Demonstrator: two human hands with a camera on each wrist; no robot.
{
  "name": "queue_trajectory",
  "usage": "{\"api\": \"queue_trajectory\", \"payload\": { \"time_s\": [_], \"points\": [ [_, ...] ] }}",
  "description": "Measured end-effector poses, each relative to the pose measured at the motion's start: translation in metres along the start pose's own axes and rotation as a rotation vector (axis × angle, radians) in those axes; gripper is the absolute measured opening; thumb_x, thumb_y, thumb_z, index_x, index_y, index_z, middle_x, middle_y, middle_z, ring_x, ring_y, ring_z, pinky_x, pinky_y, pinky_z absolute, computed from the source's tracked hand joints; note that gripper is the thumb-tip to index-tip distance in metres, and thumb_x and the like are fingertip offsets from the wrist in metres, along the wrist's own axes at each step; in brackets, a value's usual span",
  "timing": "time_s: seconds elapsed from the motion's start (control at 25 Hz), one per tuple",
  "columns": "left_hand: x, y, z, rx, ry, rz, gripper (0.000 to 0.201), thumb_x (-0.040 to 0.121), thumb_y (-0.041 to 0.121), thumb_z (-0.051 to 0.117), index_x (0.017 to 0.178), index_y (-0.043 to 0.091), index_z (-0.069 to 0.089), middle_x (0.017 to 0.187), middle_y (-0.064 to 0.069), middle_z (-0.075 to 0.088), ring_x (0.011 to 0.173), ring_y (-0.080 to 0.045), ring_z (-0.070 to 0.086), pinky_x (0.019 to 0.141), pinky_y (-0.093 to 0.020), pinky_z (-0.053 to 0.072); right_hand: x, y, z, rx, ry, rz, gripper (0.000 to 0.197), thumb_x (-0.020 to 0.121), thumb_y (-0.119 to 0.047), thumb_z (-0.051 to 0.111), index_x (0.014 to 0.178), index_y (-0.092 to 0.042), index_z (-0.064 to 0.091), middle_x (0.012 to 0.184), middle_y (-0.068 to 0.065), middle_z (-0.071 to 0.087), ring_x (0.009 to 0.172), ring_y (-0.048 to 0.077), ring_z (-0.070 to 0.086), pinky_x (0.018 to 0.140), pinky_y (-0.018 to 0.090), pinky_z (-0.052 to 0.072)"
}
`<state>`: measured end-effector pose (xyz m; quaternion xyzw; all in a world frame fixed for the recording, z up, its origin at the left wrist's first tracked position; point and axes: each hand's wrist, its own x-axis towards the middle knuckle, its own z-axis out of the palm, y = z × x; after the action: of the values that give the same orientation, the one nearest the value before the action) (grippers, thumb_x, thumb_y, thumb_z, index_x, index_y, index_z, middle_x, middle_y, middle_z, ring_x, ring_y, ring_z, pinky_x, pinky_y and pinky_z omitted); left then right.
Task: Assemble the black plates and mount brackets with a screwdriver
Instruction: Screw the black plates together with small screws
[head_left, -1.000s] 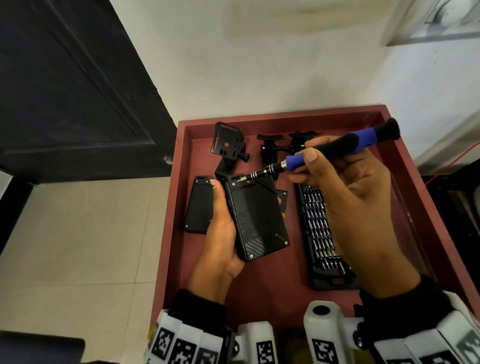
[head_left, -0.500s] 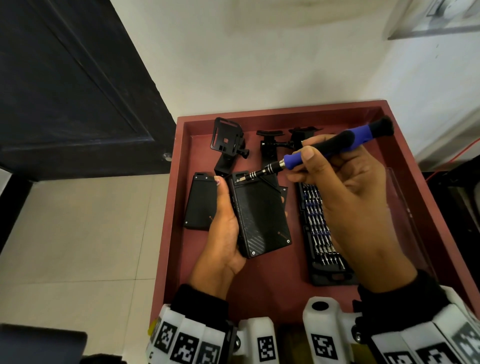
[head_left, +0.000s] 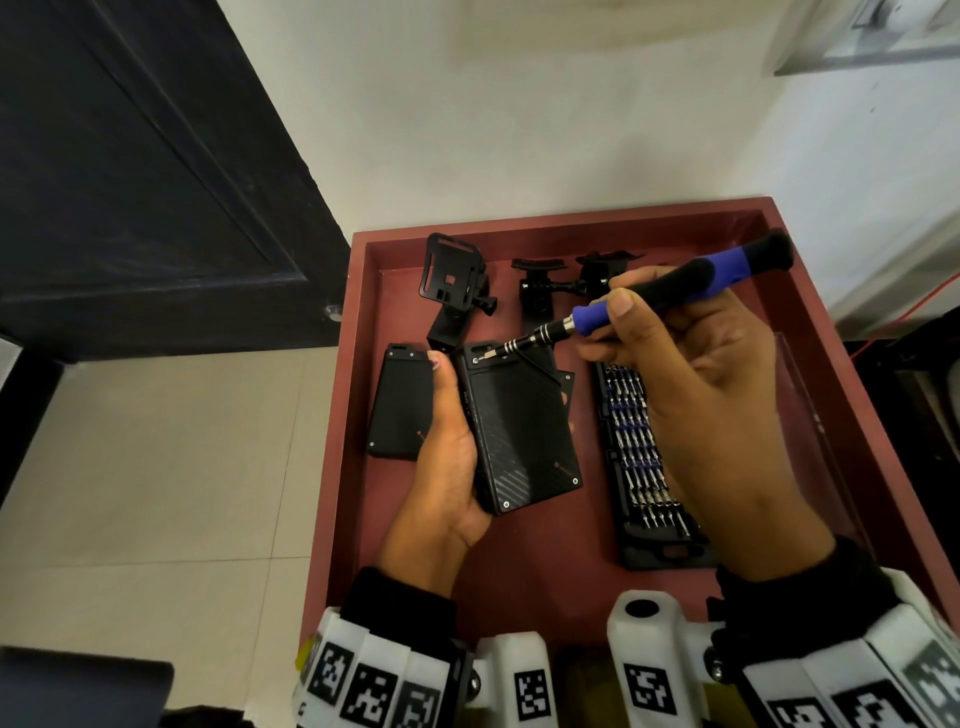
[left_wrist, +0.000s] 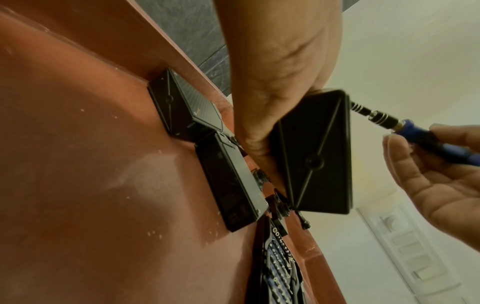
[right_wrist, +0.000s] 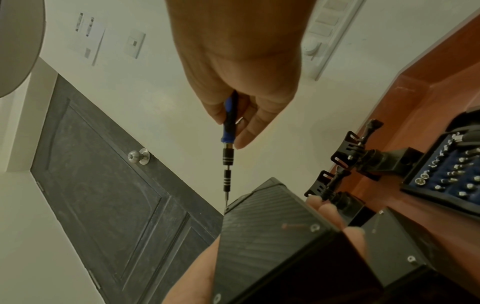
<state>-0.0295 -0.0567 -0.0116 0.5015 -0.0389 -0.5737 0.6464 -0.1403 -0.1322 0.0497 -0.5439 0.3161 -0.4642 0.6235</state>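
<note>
Hardly anything has moved. Her left hand (head_left: 447, 457) still grips the black plate (head_left: 519, 431) above the tray's (head_left: 519, 582) middle — holding it steady — while her right hand (head_left: 696, 395) pinches the screwdriver (head_left: 644, 301), tip on a far-corner screw.

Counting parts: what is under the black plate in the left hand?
Under the black plate, the left hand and a smaller black piece's corner show. The rest of that piece is covered.

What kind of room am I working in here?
Probably an ordinary indoor room, not a workshop: a dark panelled door with a round knob, pale floor tiles, and a wall switch panel.
</note>
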Motion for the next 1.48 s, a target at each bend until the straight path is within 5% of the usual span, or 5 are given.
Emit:
{"api": "queue_trajectory", "payload": {
  "time_s": [0.48,0.88,1.12,1.36,1.48],
  "points": [
    [0.003,-0.002,0.001,0.086,0.113,0.009,0.077,0.068,0.074,0.035,0.104,0.017,0.071,0.109,-0.015,0.072,0.107,-0.031,0.066,0.101,-0.049,0.047,0.002,-0.018,-0.007,-0.235,-0.265,-0.172,0.023,0.081,-0.004,0.064,0.099,-0.017,0.056,0.094,0.000,0.068,0.090,0.013,0.069,0.077,0.020,0.053],
    [0.009,-0.004,-0.004,0.096,0.134,0.023,0.080,0.067,0.076,0.036,0.108,0.016,0.071,0.109,-0.013,0.072,0.103,-0.027,0.068,0.098,-0.047,0.049,0.005,-0.019,-0.010,-0.016,-0.447,-0.063,0.027,0.078,0.012,0.050,0.086,-0.014,0.045,0.088,0.000,0.070,0.097,0.016,0.068,0.090,0.024,0.049],
    [0.010,-0.006,-0.003,0.111,0.190,-0.013,0.066,0.088,0.068,0.029,0.089,0.020,0.074,0.093,-0.007,0.076,0.081,-0.017,0.072,0.074,-0.034,0.054,0.004,-0.013,-0.011,0.119,-0.396,0.036,0.016,0.070,-0.001,0.057,0.074,-0.015,0.050,0.096,0.002,0.059,0.094,0.020,0.058,0.089,0.025,0.047],
    [0.006,-0.002,0.000,0.180,0.216,-0.025,0.069,0.087,0.070,0.029,0.096,0.017,0.073,0.090,-0.007,0.076,0.081,-0.018,0.073,0.075,-0.034,0.056,0.008,-0.018,-0.014,-0.009,-0.402,-0.017,0.017,0.083,-0.005,0.061,0.091,-0.016,0.051,0.092,-0.001,0.060,0.091,0.013,0.061,0.083,0.021,0.051],
    [0.003,-0.001,0.004,0.235,0.209,-0.019,0.075,0.076,0.076,0.030,0.093,0.018,0.074,0.092,-0.008,0.076,0.086,-0.021,0.072,0.082,-0.040,0.057,0.005,-0.022,-0.012,-0.210,-0.197,-0.159,0.020,0.081,-0.017,0.072,0.088,-0.019,0.054,0.081,-0.004,0.062,0.077,0.013,0.067,0.071,0.023,0.055]
  ]
}}
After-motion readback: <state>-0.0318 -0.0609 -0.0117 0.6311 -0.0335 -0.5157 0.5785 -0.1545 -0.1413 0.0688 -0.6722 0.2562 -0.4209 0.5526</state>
